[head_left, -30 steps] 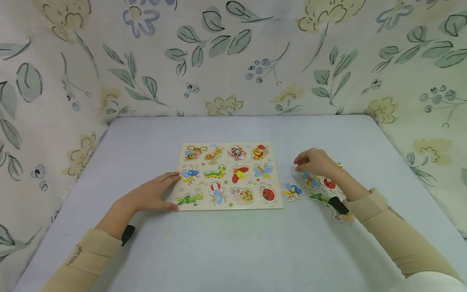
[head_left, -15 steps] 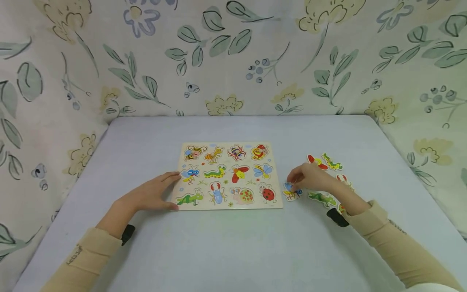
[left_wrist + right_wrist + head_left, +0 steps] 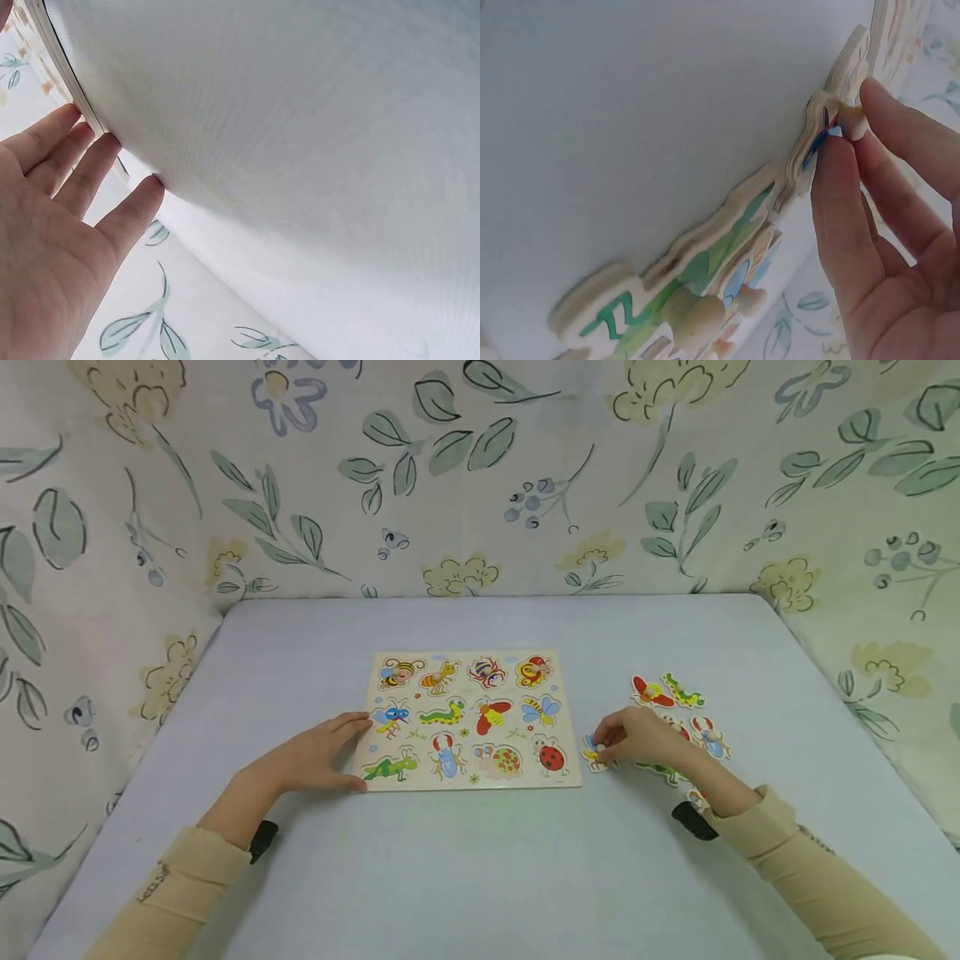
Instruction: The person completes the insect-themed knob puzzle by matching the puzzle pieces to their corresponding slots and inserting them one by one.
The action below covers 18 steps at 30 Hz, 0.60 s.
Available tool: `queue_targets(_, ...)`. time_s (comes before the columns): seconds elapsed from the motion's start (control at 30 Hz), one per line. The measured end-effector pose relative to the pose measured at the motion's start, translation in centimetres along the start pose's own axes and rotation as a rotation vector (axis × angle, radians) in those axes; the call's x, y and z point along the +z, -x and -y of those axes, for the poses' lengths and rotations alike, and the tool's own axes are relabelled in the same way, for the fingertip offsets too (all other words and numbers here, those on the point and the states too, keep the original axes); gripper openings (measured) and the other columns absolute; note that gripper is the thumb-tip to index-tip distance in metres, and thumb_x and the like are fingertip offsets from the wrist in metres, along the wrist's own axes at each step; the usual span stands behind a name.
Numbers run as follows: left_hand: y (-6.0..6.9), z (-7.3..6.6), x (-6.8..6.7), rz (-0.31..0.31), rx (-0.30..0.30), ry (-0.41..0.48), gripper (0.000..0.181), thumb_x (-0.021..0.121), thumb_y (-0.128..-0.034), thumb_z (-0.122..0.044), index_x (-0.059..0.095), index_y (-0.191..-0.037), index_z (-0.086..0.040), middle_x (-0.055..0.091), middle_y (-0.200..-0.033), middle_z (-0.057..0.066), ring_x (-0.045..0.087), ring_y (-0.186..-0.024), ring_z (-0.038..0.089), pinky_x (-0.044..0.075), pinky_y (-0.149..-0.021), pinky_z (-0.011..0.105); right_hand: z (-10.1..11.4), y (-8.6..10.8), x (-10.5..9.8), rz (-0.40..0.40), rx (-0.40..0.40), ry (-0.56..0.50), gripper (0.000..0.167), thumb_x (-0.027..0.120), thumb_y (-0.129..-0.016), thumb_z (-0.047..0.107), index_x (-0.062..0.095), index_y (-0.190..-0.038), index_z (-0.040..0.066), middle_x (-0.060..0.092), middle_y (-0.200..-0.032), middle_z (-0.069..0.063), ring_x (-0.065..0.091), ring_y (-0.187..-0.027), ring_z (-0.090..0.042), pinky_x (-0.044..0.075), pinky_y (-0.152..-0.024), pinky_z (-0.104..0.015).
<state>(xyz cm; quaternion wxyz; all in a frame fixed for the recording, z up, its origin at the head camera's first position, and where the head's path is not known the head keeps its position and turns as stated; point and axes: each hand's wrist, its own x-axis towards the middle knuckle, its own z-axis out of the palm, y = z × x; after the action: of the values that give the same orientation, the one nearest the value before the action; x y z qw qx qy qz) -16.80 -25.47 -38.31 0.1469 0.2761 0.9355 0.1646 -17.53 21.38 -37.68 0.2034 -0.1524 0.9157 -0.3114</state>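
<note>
1. A floral cloth (image 3: 480,485) fills the background, cut off by the top and sides of the head view.
2. Before it spreads a pale table (image 3: 480,868), its near edge out of frame.
3. Two beige sleeves (image 3: 161,893) slant in from the lower corners, both cropped; beneath each wrist a black device (image 3: 694,821) shows only in part.
4. The puzzle board (image 3: 468,692) lies flat at mid-table, printed with insects in three rows; the left wrist view catches just its edge.
5. The left hand (image 3: 318,756) reaches flat to the board's left edge, fingers extended and spread, thumb at the near corner — it touches without gripping. In the left wrist view its thumb is nearly all out of frame.
6. The right hand (image 3: 641,739) arches palm-down, wrist raised, thumb and finger nearly together on a small knob (image 3: 851,121).
7. That knob belongs to the mosquito piece (image 3: 591,753), just beside the board's right edge. Fingers cover part of it, so whether its underside touches the table is hard to tell.
8. Around that hand lie a red-winged piece (image 3: 652,692), a caterpillar piece (image 3: 682,691), a beetle piece (image 3: 710,737) and a half-covered grasshopper piece (image 3: 694,319); others are too hidden to identify.
</note>
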Motion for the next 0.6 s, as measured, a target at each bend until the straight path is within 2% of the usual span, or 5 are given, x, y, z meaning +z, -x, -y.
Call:
queue_targets(0.27,-0.1,0.0,0.0,0.002,-0.008,-0.004,0.093,0.080,-0.0768,-0.046,0.039,-0.143,0.006,0.035,-0.150,0.023,0.036,-0.134,0.046,0.035,-0.105,0.059,0.1,0.0,0.6,-0.091,0.038,0.023,0.010,0.078,-0.080,0.009,0.069,-0.082,0.005,0.062,-0.071,0.002,0.052,-0.067,-0.016,0.044,-0.060,-0.029)
queue_targets(0.6,0.0,0.0,0.0,0.002,-0.005,-0.003,0.094,0.080,-0.0768,-0.046,0.039,-0.143,0.007,0.035,-0.150,0.024,0.034,-0.135,0.047,0.034,-0.106,0.059,0.3,0.3,1.1,-0.175,0.049,-0.009,0.007,0.076,-0.081,0.007,0.070,-0.083,0.003,0.063,-0.072,-0.001,0.052,-0.066,-0.017,0.045,-0.056,-0.026)
